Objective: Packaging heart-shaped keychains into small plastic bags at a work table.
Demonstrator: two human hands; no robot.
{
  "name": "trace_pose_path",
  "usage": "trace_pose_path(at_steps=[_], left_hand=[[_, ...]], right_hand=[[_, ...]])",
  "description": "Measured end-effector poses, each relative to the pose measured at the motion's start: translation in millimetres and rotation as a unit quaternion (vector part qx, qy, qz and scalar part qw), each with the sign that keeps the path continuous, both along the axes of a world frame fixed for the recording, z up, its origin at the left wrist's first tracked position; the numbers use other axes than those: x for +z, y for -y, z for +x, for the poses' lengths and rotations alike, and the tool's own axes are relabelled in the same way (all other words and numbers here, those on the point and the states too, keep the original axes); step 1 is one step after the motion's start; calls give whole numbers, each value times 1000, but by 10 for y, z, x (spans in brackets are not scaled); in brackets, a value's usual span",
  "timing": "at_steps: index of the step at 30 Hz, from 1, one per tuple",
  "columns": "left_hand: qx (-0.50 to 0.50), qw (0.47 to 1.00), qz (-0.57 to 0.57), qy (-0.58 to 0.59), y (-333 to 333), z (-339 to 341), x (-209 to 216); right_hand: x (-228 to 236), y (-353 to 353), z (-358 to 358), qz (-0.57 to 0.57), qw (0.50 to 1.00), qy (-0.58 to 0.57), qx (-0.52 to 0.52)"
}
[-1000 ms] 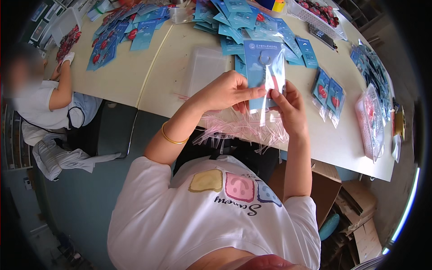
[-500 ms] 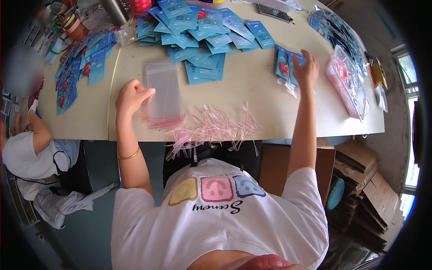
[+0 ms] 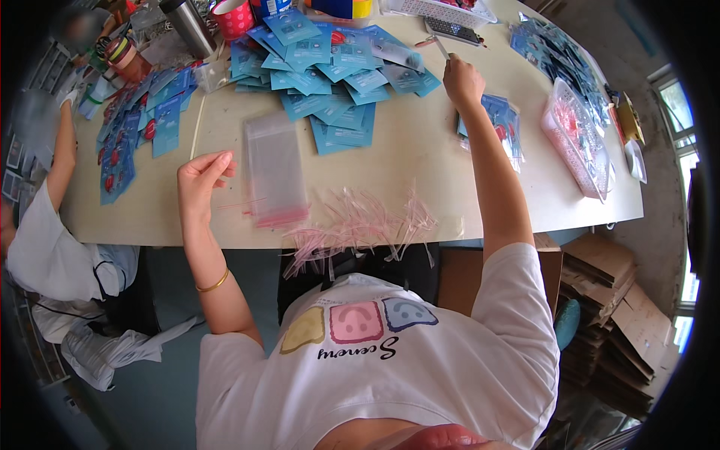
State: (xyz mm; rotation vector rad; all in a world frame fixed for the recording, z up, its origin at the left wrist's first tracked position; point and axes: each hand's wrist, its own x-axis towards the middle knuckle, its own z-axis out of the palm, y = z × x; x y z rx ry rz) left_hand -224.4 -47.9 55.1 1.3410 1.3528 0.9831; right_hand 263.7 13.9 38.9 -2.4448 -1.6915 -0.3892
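Observation:
Beyond the stacked cards my right hand [image 3: 463,81] is closed on a slim grey tool [image 3: 441,48] that points away from me; its kind is too small to tell. Below that hand lies a small stack of bagged blue cards [image 3: 501,120]. My left hand [image 3: 202,180] hovers by the table's near left part, thumb and fingers curled together, with nothing visible in them. To its right lies a stack of clear plastic bags [image 3: 276,169] with pink lower edges. Thin pink-and-clear strips [image 3: 360,221] are heaped at the near edge, some hanging over it.
A large pile of blue cards [image 3: 345,112] covers the far middle. More cards [image 3: 112,161] lie at the left, near another person [image 3: 60,217]. A pink plastic basket [image 3: 559,131] stands at the right. Along the back are a steel flask [image 3: 187,28], red cup [image 3: 234,19] and dark keyboard [image 3: 450,30].
My right hand has moved from the bagged cards farther out and left, and now holds the slim tool. My left hand has shifted slightly left and nearer, away from the clear bags.

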Motion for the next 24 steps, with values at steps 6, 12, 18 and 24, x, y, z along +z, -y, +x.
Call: trace_pose_path(at_steps=[6, 12, 18, 24], left_hand=[[-70, 977, 34, 199, -115, 319, 108], [-230, 823, -55, 516, -263, 744, 293], [-253, 823, -24, 508, -116, 1286, 629], [-285, 858, -10, 427, 32, 1609, 580]], right_hand=[[300, 534, -558, 223, 682, -650, 250], [563, 1009, -1126, 113, 464, -823, 308], [489, 1192, -1367, 64, 346, -871, 343], [525, 1274, -1757, 147, 539, -788, 259]])
